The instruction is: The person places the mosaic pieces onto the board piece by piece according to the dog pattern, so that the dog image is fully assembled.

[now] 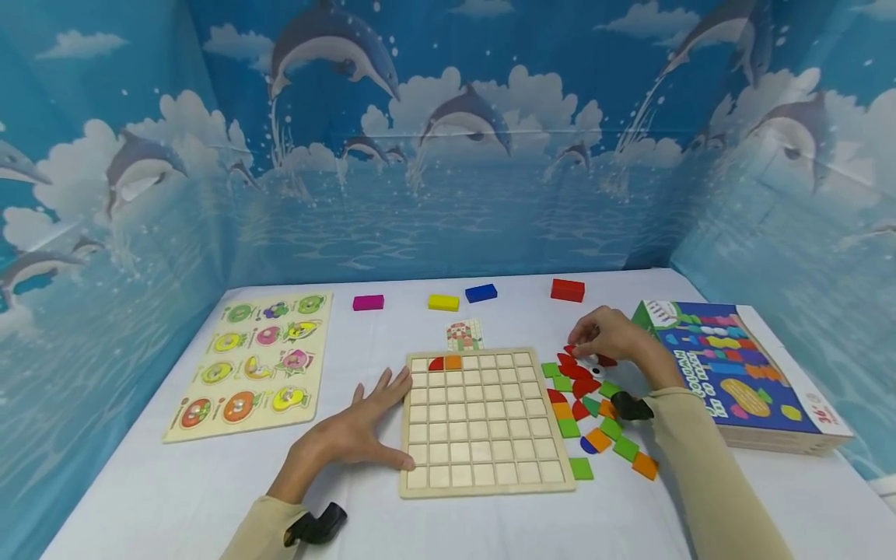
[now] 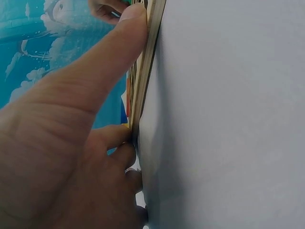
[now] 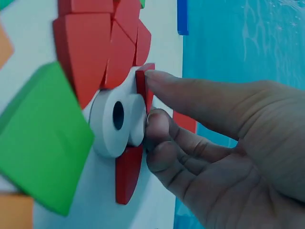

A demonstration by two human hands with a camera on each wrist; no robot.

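Observation:
A wooden grid board (image 1: 488,493) lies flat, with a red quarter-round piece (image 1: 437,364) and an orange square (image 1: 453,362) in its top row. My left hand (image 1: 360,428) is spread along the board's left side, thumb near the lower corner and fingertips near the upper one. In the left wrist view the thumb (image 2: 119,43) rests against the board's edge. Right of the board, my right hand (image 1: 610,338) pinches a small red piece (image 3: 145,82) between thumb and fingertips. Beside those fingertips are white round eye pieces (image 3: 108,129) and more red pieces (image 3: 90,47).
Green squares (image 1: 625,447), orange squares (image 1: 645,466) and a blue piece (image 1: 587,446) lie right of the board. A pattern card (image 1: 465,334) sits behind it, beyond which are several coloured blocks (image 1: 444,302). A fruit puzzle (image 1: 252,365) lies left, a box (image 1: 742,373) right.

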